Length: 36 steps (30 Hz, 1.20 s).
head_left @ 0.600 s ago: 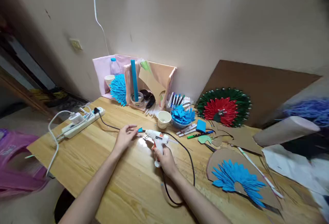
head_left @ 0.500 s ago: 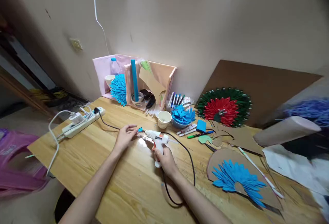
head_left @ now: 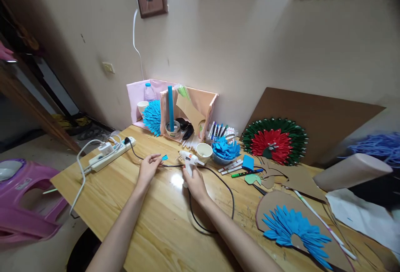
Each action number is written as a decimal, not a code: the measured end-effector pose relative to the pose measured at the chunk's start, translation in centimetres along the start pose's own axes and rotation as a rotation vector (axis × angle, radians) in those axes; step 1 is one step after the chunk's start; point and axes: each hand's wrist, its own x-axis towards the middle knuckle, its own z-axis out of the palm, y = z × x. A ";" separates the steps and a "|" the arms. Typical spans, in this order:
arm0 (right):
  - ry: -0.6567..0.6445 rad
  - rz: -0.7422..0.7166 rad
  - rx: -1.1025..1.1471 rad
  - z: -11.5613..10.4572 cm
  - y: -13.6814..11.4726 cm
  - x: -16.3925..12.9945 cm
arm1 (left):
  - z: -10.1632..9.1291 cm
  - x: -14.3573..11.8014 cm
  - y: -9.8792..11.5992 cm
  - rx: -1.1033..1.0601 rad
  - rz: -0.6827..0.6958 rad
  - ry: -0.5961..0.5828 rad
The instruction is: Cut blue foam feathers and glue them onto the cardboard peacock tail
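Observation:
Pinched between the fingertips of my left hand (head_left: 149, 170) is a small blue petal piece (head_left: 164, 158). My right hand (head_left: 195, 182) is closed around the handle of a white glue gun (head_left: 188, 158), whose nozzle points left, a short gap from the petal. A black cord (head_left: 233, 197) loops from the gun over the wooden table. Just behind the gun stands a paper cup (head_left: 204, 152), and beside it a bowl of blue pieces (head_left: 225, 149). At the right lies a cardboard shape (head_left: 275, 200) with blue petals (head_left: 289, 226) in a fan.
A white power strip (head_left: 111, 155) with plugs lies at the table's left edge. Against the wall stand a pink organiser (head_left: 204, 105) and a round red and green flower piece (head_left: 275, 140). Several markers (head_left: 231, 168) and a cardboard tube (head_left: 353, 171) lie at the right.
The view has tilted upward, bringing more wall frames into sight. My right hand has drawn the glue gun back toward the paper cup; my left hand still pinches the petal.

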 end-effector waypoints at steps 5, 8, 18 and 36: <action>-0.011 -0.017 -0.373 2.6 -1.7 3.2 | -1.5 -3.6 2.4 -0.014 0.064 0.037; -0.052 -0.024 -0.468 3.1 -2.0 3.2 | -1.1 -6.6 4.7 0.016 0.082 -0.031; -0.023 -0.393 -0.196 -13.9 -6.7 -3.6 | 10.4 -10.5 10.2 0.080 0.195 -0.516; 0.362 -0.288 -0.258 -27.1 -6.0 -6.9 | 24.1 -13.0 9.6 0.111 0.123 -0.971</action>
